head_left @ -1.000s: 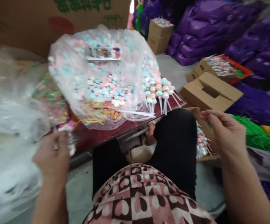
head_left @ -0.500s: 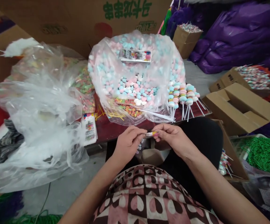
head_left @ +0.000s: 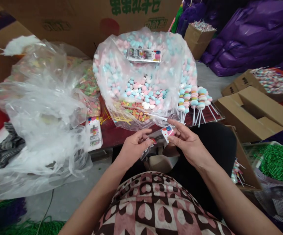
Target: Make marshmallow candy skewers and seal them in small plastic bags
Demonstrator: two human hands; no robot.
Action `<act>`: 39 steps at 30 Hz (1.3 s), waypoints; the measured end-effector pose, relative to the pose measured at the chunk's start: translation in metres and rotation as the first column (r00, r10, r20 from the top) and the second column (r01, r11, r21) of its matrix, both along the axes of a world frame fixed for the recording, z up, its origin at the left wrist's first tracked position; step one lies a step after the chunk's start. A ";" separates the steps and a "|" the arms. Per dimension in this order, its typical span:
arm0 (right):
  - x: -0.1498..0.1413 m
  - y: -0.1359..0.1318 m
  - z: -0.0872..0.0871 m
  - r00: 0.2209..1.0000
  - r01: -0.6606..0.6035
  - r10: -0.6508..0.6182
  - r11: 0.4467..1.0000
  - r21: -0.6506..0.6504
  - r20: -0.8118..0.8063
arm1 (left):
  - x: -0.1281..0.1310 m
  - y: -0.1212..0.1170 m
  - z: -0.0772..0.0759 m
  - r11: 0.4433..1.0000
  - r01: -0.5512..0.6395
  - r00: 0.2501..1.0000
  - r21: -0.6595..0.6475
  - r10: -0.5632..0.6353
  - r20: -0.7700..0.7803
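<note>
Half a second ago the fingers of both my hands met close over the packet's printed end, seen almost edge-on; now they stand farther apart, and that end is turned up to face me. I judge the wrapper is being worked open, though I cannot see whether its mouth has parted. The packet (head_left: 167, 133) lies between my hands, right of the frame's centre and above my lap. My right hand (head_left: 189, 142) pinches its white, dotted end, thumb low on it, index finger reaching up and left past its top edge. My left hand (head_left: 135, 147) is on the other side, thumb tip at a small red patch, index finger lifted away from the thumb; whether the hidden fingers grip the film behind, I cannot tell. Clear film with pale print hangs just below that thumb. Beyond, towards the left of the frame, a stack of flat packets (head_left: 94, 133) rests on the dark red counter (head_left: 112, 133), while the marshmallow skewers (head_left: 194, 98) stand up and right of my fingers.
</note>
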State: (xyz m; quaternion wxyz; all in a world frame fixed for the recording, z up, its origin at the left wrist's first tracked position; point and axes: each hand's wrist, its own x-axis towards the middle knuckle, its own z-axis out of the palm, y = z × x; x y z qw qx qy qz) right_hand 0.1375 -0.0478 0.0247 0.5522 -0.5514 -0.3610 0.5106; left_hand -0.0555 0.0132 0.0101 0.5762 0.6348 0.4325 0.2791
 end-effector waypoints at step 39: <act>0.064 0.124 0.008 0.208 0.329 0.078 0.933 -0.145 0.975 | -0.006 0.017 -0.003 0.965 -0.235 0.927 -0.119 0.260 0.271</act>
